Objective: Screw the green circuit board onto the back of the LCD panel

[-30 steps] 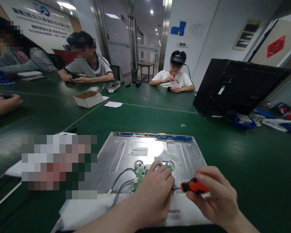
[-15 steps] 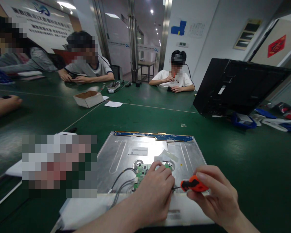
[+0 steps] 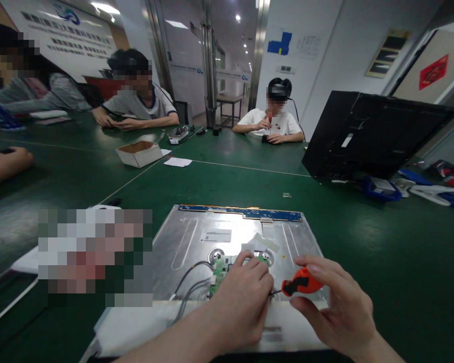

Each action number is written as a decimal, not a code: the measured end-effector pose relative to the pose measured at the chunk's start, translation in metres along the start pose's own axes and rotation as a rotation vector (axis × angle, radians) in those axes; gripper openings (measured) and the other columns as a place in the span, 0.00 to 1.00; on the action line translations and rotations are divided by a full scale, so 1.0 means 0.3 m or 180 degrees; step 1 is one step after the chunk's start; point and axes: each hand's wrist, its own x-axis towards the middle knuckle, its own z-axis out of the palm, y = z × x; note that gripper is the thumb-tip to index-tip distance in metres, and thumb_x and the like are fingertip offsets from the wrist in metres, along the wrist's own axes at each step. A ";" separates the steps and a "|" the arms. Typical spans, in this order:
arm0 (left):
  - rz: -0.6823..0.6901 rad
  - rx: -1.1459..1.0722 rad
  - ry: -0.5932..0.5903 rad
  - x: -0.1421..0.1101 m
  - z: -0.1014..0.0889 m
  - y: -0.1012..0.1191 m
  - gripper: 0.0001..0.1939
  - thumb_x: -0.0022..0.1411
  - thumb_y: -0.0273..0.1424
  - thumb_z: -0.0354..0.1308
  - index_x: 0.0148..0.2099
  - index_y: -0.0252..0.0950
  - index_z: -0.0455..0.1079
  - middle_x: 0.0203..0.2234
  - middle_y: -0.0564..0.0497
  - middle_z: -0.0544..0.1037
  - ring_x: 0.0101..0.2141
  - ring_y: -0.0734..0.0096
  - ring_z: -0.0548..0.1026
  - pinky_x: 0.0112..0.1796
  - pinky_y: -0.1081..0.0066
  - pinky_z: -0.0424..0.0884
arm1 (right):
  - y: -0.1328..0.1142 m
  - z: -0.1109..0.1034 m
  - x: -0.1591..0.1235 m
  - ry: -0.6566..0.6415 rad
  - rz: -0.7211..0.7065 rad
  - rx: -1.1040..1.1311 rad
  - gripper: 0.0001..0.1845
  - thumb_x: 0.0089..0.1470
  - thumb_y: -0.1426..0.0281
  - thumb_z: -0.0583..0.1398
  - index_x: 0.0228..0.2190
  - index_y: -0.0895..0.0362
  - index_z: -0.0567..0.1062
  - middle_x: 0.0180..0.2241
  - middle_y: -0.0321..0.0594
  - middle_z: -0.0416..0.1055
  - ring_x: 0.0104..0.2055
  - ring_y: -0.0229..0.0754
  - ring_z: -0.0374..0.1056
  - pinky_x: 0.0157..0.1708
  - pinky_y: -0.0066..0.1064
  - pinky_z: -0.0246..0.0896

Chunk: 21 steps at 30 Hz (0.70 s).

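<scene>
A flat metal display panel (image 3: pixel 187 252) lies on the table in front of me, with a blue circuit strip (image 3: pixel 227 210) along its far edge. My left hand (image 3: pixel 244 295) rests over a green circuit board (image 3: pixel 220 266) on the panel, its fingers curled; whatever they pinch is hidden. In my right hand (image 3: pixel 346 307) is an orange and black screwdriver (image 3: pixel 301 281), lying sideways. Its shaft points left and the tip disappears beside my left fingers. My right thumb stands off the handle while the other fingers touch it. Dark cables (image 3: pixel 192 290) run from the board's left side.
A large black screen housing (image 3: pixel 371 136) leans at the right. An open cardboard box (image 3: pixel 139 154) and paper (image 3: pixel 177 162) sit further back. A tiny plastic bag (image 3: pixel 286 195) lies beyond the panel. Several people sit around the green table (image 3: pixel 382 252); one across holds a screwdriver.
My right fingers have opened slightly around the screwdriver handle, which has turned a little, and the thumb has moved away. My left hand and the panel have stayed in place.
</scene>
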 end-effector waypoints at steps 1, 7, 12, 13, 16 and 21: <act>-0.0006 0.0000 -0.0017 0.000 -0.003 0.001 0.04 0.59 0.28 0.54 0.38 0.36 0.67 0.36 0.46 0.74 0.41 0.58 0.71 0.53 0.54 0.57 | 0.000 0.005 0.000 0.0069 0.0035 0.0099 0.27 0.53 0.77 0.62 0.54 0.56 0.64 0.40 0.44 0.73 0.39 0.42 0.75 0.32 0.30 0.74; -0.0052 -0.0056 -0.0076 0.001 -0.010 0.004 0.06 0.58 0.27 0.52 0.39 0.35 0.68 0.36 0.45 0.74 0.40 0.58 0.70 0.52 0.53 0.58 | 0.004 0.023 -0.021 0.0285 0.0253 0.0559 0.37 0.49 0.83 0.62 0.58 0.53 0.57 0.44 0.46 0.74 0.40 0.46 0.76 0.29 0.34 0.75; -0.0007 -0.0084 -0.0049 0.001 -0.004 0.000 0.07 0.58 0.27 0.54 0.41 0.36 0.67 0.37 0.45 0.74 0.41 0.57 0.70 0.52 0.53 0.58 | 0.014 0.004 -0.036 -0.0022 0.0232 0.0324 0.30 0.53 0.79 0.60 0.57 0.52 0.62 0.48 0.48 0.71 0.46 0.47 0.73 0.36 0.38 0.74; 0.0005 -0.0078 -0.0036 0.001 -0.003 0.000 0.07 0.58 0.27 0.54 0.41 0.36 0.67 0.37 0.45 0.74 0.41 0.57 0.70 0.52 0.53 0.58 | 0.015 0.000 -0.036 -0.0064 0.0226 0.0222 0.29 0.54 0.78 0.59 0.56 0.52 0.63 0.49 0.48 0.71 0.47 0.47 0.72 0.37 0.38 0.74; 0.0008 -0.0060 0.0006 -0.001 -0.001 0.000 0.07 0.59 0.27 0.54 0.42 0.36 0.67 0.37 0.46 0.74 0.41 0.58 0.71 0.52 0.53 0.58 | 0.014 -0.005 -0.034 -0.0145 0.0165 0.0112 0.27 0.55 0.79 0.57 0.56 0.54 0.63 0.49 0.49 0.71 0.48 0.46 0.72 0.39 0.38 0.73; -0.0035 -0.0067 -0.0047 0.000 -0.004 0.005 0.05 0.59 0.27 0.54 0.39 0.36 0.67 0.37 0.45 0.74 0.41 0.58 0.71 0.52 0.53 0.58 | 0.010 0.008 -0.033 0.0172 0.0354 0.0385 0.29 0.52 0.77 0.62 0.54 0.52 0.62 0.45 0.47 0.74 0.41 0.47 0.76 0.32 0.36 0.75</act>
